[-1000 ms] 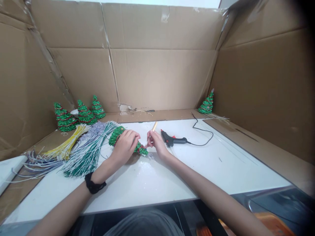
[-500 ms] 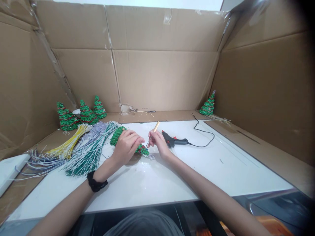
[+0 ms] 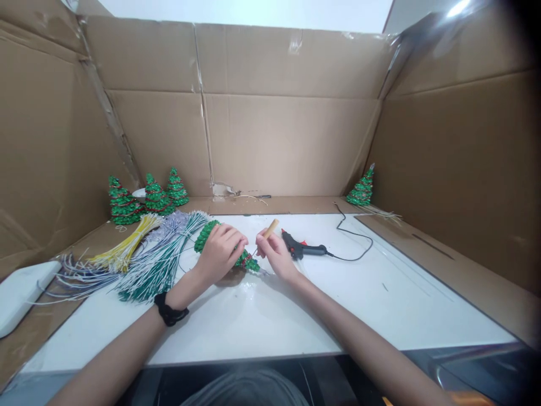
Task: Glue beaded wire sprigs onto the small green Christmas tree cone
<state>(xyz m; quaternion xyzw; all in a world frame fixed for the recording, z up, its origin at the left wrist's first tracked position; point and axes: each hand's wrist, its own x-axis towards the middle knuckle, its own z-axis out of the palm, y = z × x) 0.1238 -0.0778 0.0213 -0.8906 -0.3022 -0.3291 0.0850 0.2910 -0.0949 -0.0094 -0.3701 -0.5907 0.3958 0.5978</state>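
Observation:
A small green Christmas tree (image 3: 205,237) with red trim lies on its side on the white board, its clear tip pointing right. My left hand (image 3: 222,251) is curled over the tree's middle and hides much of it. Just to the right, my right hand (image 3: 274,252) pinches a thin tool with a pale wooden handle (image 3: 270,228). Its thin end points down to the left, close to the tree's upper part; I cannot tell whether it touches. Beyond my right hand rests a black glue gun (image 3: 302,246), with its cord running right.
Bundles of yellow (image 3: 127,242) and green white-tipped strands (image 3: 163,270) lie left on the white board (image 3: 296,332). Several finished trees (image 3: 158,197) stand back left, another tree (image 3: 361,189) back right. Cardboard walls (image 3: 287,141) enclose the board. A white device (image 3: 27,296) sits far left.
The view has shifted slightly. My right hand has tilted the wooden handle further right and drawn the thin end slightly back from the tree. My left hand stays on the tree.

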